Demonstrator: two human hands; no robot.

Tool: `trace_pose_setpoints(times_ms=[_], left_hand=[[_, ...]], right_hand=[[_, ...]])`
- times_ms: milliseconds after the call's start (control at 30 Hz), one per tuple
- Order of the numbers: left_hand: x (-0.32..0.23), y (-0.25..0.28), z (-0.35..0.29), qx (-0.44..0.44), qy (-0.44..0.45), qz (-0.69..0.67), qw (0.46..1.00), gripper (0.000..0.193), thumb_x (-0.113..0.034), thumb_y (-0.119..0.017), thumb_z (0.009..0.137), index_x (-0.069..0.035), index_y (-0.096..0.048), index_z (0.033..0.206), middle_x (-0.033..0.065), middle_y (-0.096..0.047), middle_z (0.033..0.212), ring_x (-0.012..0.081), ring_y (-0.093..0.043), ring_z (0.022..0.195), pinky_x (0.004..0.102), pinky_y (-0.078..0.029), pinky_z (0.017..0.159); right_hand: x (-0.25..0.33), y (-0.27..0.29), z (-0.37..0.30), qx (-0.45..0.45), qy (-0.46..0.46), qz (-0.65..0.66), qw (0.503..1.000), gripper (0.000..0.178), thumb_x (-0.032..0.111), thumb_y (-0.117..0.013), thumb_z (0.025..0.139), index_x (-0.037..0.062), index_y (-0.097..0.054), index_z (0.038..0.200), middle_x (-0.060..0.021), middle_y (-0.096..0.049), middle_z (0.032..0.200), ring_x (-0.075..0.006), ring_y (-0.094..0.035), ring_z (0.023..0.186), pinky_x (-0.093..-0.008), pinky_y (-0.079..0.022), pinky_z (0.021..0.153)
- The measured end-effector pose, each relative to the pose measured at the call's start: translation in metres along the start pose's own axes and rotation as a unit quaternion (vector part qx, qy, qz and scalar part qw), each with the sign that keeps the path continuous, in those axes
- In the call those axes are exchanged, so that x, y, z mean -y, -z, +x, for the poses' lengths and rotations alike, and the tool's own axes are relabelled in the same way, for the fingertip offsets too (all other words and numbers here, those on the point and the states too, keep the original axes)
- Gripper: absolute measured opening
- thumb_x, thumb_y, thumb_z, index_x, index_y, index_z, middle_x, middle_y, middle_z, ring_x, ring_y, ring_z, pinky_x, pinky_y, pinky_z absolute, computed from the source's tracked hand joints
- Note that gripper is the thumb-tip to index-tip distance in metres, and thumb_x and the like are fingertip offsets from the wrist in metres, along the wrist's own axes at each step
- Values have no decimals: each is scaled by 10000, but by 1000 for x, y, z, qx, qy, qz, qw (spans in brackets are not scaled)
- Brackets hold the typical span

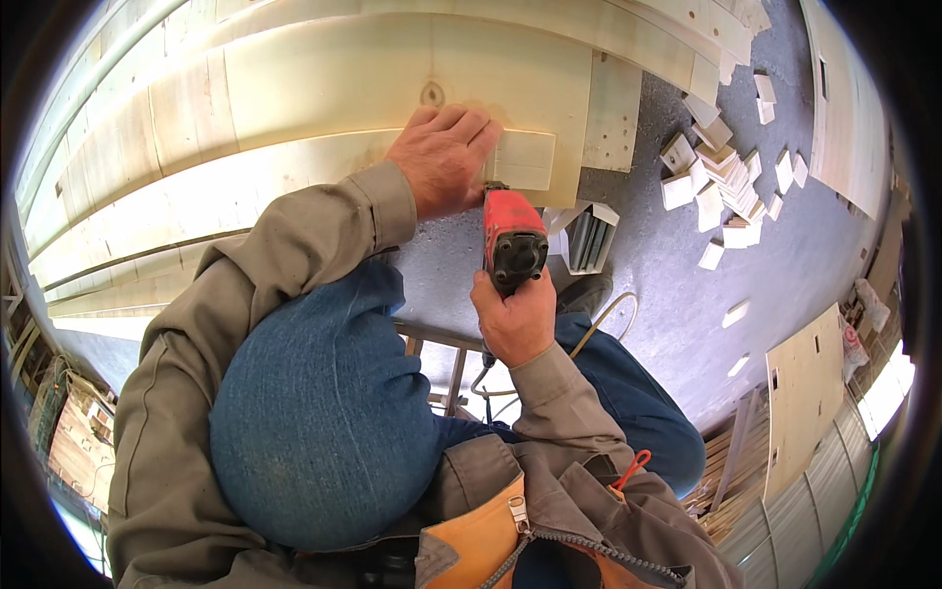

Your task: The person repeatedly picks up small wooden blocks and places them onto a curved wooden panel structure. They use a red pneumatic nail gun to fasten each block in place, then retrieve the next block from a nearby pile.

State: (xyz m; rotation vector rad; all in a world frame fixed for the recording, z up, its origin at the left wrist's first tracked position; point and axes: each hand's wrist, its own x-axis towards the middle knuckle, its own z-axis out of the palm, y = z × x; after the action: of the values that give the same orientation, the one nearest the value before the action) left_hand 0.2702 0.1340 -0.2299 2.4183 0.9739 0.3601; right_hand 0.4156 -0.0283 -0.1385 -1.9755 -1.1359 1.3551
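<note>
The person's right hand (pixel 518 319) has its fingers wrapped around the handle of a red-and-black pneumatic nailer (pixel 514 221), its nose at the lower-left corner of a small rectangular wooden piece (pixel 525 160) on a wide pale board (pixel 334 74). The left hand (pixel 444 157) rests palm down just beside, fingers loosely bent, close together. An open carton (pixel 608 216) stands nearby on the grey floor (pixel 687 294).

Left grip (pixel 446 159) back up, farther forward; right grip (pixel 516 319) clenched.
</note>
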Motion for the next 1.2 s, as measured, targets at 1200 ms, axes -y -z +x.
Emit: trace_pose_setpoints(times_ms=[1200], left_hand=[[3,0,2,-33,1,-15,999,789,-325,-948,627,-96,-612,1303,83,-620,1250,289,-598,1216,433,-459,1004]], right_hand=[[6,12,43,-15,19,57,998,361,120,-760,877,30,-652,1209,-176,-653,1142,-375,-632,1039,-445,-519,930]])
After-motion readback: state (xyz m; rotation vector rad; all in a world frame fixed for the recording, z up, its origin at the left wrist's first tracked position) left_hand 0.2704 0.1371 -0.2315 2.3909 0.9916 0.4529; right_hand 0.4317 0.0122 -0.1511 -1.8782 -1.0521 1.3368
